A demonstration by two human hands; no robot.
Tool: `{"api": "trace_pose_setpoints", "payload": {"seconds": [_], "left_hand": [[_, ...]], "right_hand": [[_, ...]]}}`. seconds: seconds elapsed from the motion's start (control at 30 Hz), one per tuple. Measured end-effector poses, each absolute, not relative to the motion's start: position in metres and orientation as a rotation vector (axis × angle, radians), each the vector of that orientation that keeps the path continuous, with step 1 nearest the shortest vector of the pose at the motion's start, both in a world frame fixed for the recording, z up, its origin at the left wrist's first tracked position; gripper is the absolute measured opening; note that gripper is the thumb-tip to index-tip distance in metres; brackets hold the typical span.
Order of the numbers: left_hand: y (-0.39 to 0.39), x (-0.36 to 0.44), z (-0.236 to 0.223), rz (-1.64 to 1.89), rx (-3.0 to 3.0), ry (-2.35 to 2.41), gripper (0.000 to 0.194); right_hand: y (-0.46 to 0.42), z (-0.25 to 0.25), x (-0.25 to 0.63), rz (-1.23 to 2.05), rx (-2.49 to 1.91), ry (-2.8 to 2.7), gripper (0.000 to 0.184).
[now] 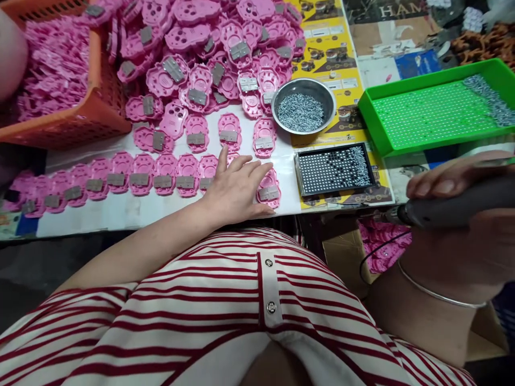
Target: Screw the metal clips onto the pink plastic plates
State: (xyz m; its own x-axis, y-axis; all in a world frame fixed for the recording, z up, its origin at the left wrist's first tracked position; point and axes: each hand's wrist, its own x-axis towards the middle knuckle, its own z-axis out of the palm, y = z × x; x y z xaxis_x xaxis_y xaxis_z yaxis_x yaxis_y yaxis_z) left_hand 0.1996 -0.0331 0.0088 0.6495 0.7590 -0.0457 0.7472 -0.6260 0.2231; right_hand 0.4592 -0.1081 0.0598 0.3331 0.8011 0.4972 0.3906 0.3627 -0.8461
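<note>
My left hand (pixel 237 187) lies flat with fingers spread on the white table, covering a pink plastic part and touching the one beside it (pixel 269 190). A row of pink parts with grey metal plates (pixel 140 179) runs to its left. My right hand (pixel 454 214) is wrapped round a dark grey electric screwdriver (pixel 442 206), held near the table's front edge with its tip pointing left. A black screw tray (pixel 333 169) with small screws sits between the two hands.
A heap of pink parts (pixel 209 48) fills the back of the table. An orange basket (pixel 92 112) of pink pieces stands at the left. A steel bowl (pixel 281 96) holds screws. A green tray (pixel 434 110) lies at the right. A box of pink parts (pixel 378 241) sits below the table.
</note>
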Motion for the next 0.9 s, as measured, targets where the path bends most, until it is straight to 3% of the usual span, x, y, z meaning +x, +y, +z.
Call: {"api": "trace_pose_setpoints", "payload": {"seconds": [0.13,0.23,0.3,0.47,0.53,0.7,0.9], "left_hand": [[-0.036,0.209,0.006,0.093,2.628,1.116,0.09],[-0.035,0.215,0.001,0.173,2.614,1.049,0.09],[-0.035,0.215,-0.002,0.273,2.618,1.02,0.079],[-0.038,0.212,-0.009,0.413,2.674,0.969,0.029],[-0.04,0.212,-0.01,0.42,2.681,0.957,0.021],[-0.04,0.212,-0.012,0.455,2.655,0.94,0.018],[-0.041,0.212,-0.011,0.455,2.63,0.94,0.015]], "right_hand": [[-0.096,0.065,0.44,0.598,-1.072,-1.126,0.039],[-0.089,0.063,0.427,0.568,-1.035,-1.181,0.035],[-0.087,0.06,0.42,0.532,-1.022,-1.168,0.035],[-0.082,0.053,0.408,0.427,-1.084,-1.191,0.034],[-0.078,0.049,0.407,0.396,-1.033,-1.197,0.033],[-0.074,0.038,0.404,0.36,-0.99,-1.237,0.021],[-0.081,0.028,0.403,0.464,-1.109,-1.287,0.023]]}}
